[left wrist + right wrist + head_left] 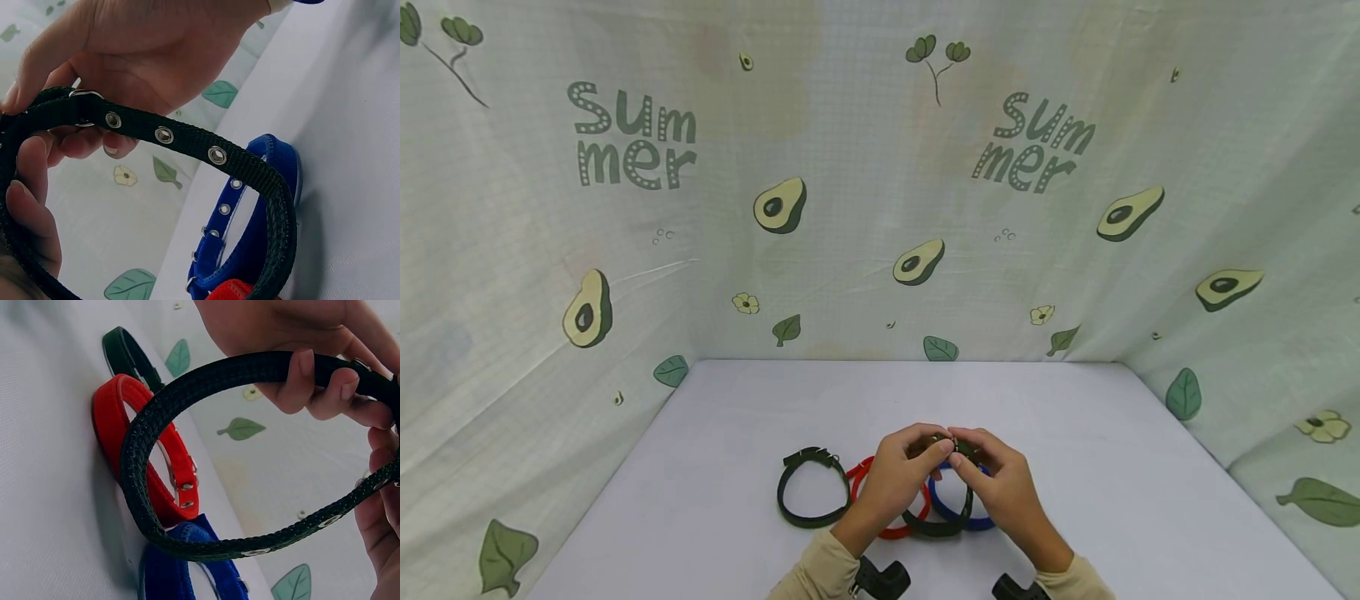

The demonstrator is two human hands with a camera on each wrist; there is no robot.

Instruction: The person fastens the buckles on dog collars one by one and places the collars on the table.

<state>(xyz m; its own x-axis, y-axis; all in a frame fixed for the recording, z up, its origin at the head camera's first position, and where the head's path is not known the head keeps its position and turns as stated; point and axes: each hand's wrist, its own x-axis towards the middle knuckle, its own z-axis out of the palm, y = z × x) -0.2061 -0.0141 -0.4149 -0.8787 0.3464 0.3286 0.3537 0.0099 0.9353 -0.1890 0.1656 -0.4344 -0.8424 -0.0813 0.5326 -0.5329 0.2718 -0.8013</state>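
Fingers (pixel 925 454) of the left hand (pixel 891 483) and right hand (pixel 1003 492) pinch the buckle end of a dark green collar (pixel 187 394), held as a loop above the white worktop (pixel 1112 467), its lower arc touching the surface. Beneath it lie a red collar (pixel 122 419) and a blue collar (pixel 262 169); another dark collar (pixel 808 492) rests apart to the left.

Black collar (pixel 187 387): looped, gripped at 1 o'clock by left hand (pixel 294 337), pinched at 3 o'clock by right hand (pixel 381 506).
Red collar (pixel 125 419): stood at 9 o'clock, behind the loop.
Blue collar (pixel 181 569): sat at 6 o'clock, touching the loop.
Dark green collar (pixel 125 353): lay at 11 o'clock.
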